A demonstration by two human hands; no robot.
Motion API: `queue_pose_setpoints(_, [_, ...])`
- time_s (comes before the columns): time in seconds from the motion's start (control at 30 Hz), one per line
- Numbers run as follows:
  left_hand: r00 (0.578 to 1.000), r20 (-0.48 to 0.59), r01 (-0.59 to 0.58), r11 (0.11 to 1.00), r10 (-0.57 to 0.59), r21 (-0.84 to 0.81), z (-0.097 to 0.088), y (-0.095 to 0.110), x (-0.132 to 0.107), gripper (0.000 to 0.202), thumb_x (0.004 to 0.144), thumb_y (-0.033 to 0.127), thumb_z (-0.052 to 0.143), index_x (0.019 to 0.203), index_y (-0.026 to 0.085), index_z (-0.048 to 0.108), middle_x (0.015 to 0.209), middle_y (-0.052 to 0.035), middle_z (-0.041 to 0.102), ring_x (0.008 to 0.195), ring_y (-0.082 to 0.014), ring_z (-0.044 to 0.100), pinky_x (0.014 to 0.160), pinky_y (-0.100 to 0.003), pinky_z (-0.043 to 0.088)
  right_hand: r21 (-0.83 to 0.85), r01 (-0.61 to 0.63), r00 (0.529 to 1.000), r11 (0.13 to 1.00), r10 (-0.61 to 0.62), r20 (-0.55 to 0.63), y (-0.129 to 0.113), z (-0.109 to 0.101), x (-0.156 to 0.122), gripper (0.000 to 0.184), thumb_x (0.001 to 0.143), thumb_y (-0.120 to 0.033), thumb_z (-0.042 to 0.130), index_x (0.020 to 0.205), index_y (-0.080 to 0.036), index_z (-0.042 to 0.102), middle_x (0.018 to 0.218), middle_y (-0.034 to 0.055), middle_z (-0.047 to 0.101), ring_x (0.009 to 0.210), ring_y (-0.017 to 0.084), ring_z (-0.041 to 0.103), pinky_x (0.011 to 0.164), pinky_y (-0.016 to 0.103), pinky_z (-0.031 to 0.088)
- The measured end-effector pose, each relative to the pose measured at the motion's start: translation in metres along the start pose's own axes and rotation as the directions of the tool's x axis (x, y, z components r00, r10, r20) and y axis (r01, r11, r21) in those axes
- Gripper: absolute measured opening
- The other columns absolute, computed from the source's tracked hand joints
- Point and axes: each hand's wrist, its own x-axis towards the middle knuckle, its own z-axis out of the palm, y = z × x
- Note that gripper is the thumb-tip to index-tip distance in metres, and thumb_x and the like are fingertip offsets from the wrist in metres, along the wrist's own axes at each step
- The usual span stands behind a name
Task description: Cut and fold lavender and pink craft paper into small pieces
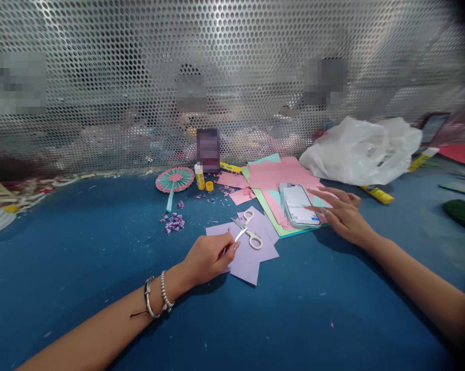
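My left hand [211, 256] rests on lilac paper sheets [250, 257] with its fingers curled, pinched on the blade end of small white-handled scissors [248, 230] that lie on the paper. My right hand [343, 211] lies beside a smartphone [299, 204] with a lit screen. Its fingers are stretched out and one fingertip touches the screen. The phone sits on a stack of pink and green paper [273, 178]. Two bracelets circle my left wrist.
A blue table [81, 268] is littered with purple paper scraps [173, 222]. A pink-and-teal paper fan [174, 180], an open glue stick [199, 176] with its yellow cap, a white plastic bag [360, 149] and more glue sticks lie about. A perforated metal screen [232, 77] stands behind; people sit beyond it.
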Motion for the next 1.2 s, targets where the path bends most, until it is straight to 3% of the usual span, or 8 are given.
queue_pose_setpoints(0.17, [1.000,-0.007,0.000,1.000,0.000,0.006,0.001,0.000,0.000,0.026,0.091,0.026,0.036,0.070,0.016,0.046,0.055,0.0045,0.044,0.047,-0.0079,0.037,0.048,-0.022,0.028,0.003,0.010,0.998,1.000,-0.010,0.054,-0.002,0.000,0.001,0.036,0.091,-0.030,0.030,0.110,-0.035,0.061,0.140,-0.0053,0.038,0.126,0.028,0.035,0.094,0.054,0.030])
queue_pose_setpoints(0.33, [1.000,-0.003,0.003,1.000,-0.003,0.005,0.001,-0.001,0.001,0.026,0.091,0.026,0.036,0.070,0.017,0.045,0.054,0.0047,0.044,0.047,-0.0080,0.037,0.048,-0.022,0.028,0.004,-0.035,0.999,0.999,0.035,-0.042,0.000,-0.002,-0.001,0.039,0.091,-0.026,0.029,0.098,-0.034,0.067,0.132,-0.0043,0.049,0.121,0.028,0.042,0.091,0.053,0.030])
queue_pose_setpoints(0.53, [1.000,-0.008,0.002,1.000,-0.002,0.002,0.000,-0.001,0.001,0.026,0.091,0.026,0.035,0.070,0.017,0.046,0.054,0.0048,0.044,0.046,-0.0081,0.038,0.047,-0.022,0.029,0.001,-0.047,0.999,0.999,0.047,-0.024,0.000,-0.003,-0.001,0.041,0.091,-0.027,0.028,0.096,-0.034,0.068,0.126,-0.0034,0.054,0.120,0.027,0.044,0.090,0.054,0.029])
queue_pose_setpoints(0.87, [1.000,-0.004,0.001,1.000,-0.001,0.008,-0.001,0.001,0.001,0.026,0.091,0.026,0.035,0.070,0.016,0.047,0.055,0.0038,0.046,0.047,-0.0081,0.039,0.047,-0.022,0.029,-0.009,-0.019,0.999,1.000,0.020,0.028,-0.004,0.002,0.002,0.038,0.091,-0.031,0.027,0.116,-0.034,0.056,0.140,-0.0040,0.038,0.125,0.027,0.036,0.094,0.052,0.028])
queue_pose_setpoints(1.03, [1.000,-0.007,0.011,1.000,-0.011,0.009,0.000,0.000,0.001,0.026,0.091,0.026,0.036,0.069,0.016,0.046,0.054,0.0047,0.044,0.047,-0.0075,0.037,0.048,-0.021,0.028,-0.021,0.007,0.994,1.000,-0.004,0.113,-0.015,0.005,0.007,0.039,0.092,-0.034,0.026,0.126,-0.036,0.046,0.147,-0.0049,0.022,0.130,0.028,0.027,0.096,0.051,0.027])
queue_pose_setpoints(1.2, [1.000,-0.002,0.014,1.000,-0.014,0.012,0.001,0.000,0.001,0.027,0.092,0.026,0.036,0.069,0.016,0.046,0.054,0.0049,0.044,0.047,-0.0075,0.037,0.048,-0.022,0.028,-0.021,-0.010,0.986,1.000,0.013,0.167,-0.019,0.010,0.010,0.039,0.093,-0.037,0.026,0.129,-0.040,0.040,0.149,-0.0079,0.017,0.131,0.027,0.024,0.098,0.053,0.025])
